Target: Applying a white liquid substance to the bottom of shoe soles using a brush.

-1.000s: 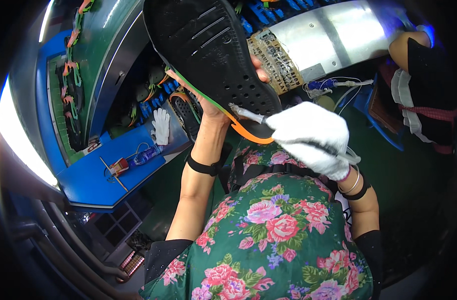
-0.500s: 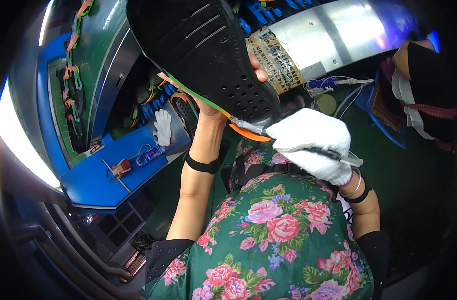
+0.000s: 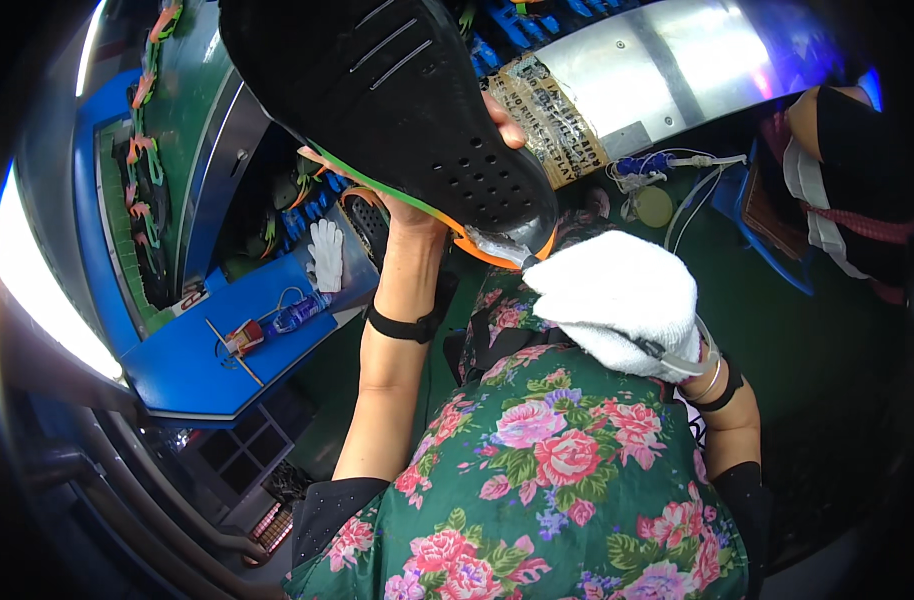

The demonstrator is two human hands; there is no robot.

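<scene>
My bare left hand (image 3: pixel 417 216) grips a large black foot-shaped shoe piece (image 3: pixel 407 100) from beneath, its fingertips curling over the far edge. Several round holes and some straight grooves mark its face. A green and orange strip (image 3: pixel 397 193) runs along the near edge and turns orange at the rounded end. My right hand (image 3: pixel 622 300), in a white glove, is closed around a brush (image 3: pixel 502 248) with a pale, smeared tip. That tip touches the orange part of the strip. The brush's grey tail end comes out near my wrist; the glove hides the middle.
On the left, a blue bench (image 3: pixel 237 345) carries a white glove (image 3: pixel 325 255), a bottle (image 3: pixel 299 312) and a small red-and-white item (image 3: pixel 245 337). A curved metal rail (image 3: pixel 657 70) with taped cardboard (image 3: pixel 552 120) runs behind. A blue chair (image 3: pixel 772 225) stands at right.
The shoe piece has shifted slightly left and tilted in my left hand. My right hand has turned with the brush, whose tip stays at the orange strip; its tail end now lies by the wrist.
</scene>
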